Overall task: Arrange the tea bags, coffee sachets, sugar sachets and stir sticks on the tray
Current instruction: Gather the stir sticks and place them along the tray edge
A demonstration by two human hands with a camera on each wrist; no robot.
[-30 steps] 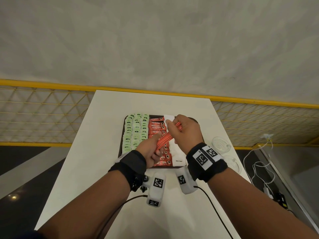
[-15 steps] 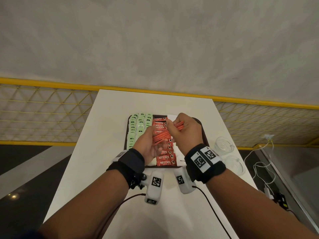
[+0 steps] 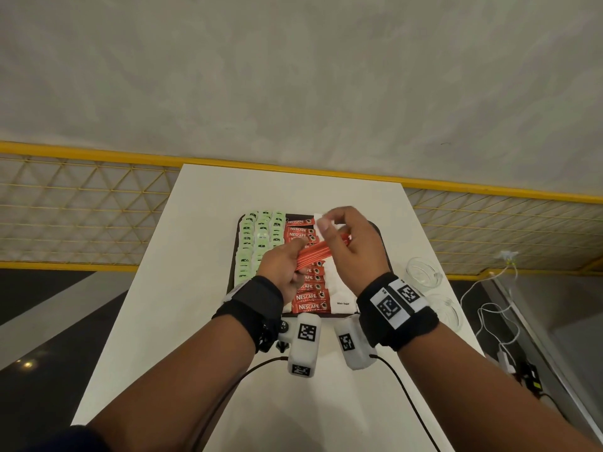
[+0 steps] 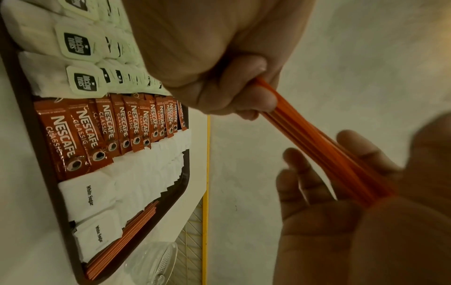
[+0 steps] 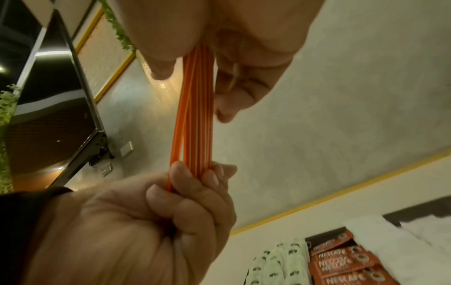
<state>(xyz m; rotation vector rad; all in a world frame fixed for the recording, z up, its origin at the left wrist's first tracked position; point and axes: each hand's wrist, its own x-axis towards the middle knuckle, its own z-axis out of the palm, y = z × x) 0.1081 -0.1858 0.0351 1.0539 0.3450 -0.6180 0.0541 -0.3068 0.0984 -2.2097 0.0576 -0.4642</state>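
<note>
My left hand (image 3: 280,269) grips the near end of a bundle of orange stir sticks (image 3: 318,251) above the dark tray (image 3: 233,275). The far end of the sticks (image 4: 305,138) butts into my right hand (image 3: 355,246), whose fingers (image 4: 300,173) are spread and loose around it. In the right wrist view the sticks (image 5: 197,115) run between its thumb and fingers. The tray holds rows of green tea bags (image 3: 257,243), red coffee sachets (image 3: 306,300) and white sugar sachets (image 3: 341,288). More stir sticks (image 4: 122,244) lie along its right side.
The tray sits mid-table on a narrow white table (image 3: 182,288). Two clear glass dishes (image 3: 422,270) (image 3: 447,313) stand to its right near the table edge. White cables (image 3: 496,308) hang beyond that edge. A yellow rail (image 3: 98,154) runs behind.
My right hand has loosened from a full grip on the sticks, with the fingers now lifted and spread. Both hands have risen slightly with the bundle; my left hand's grip is unchanged.
</note>
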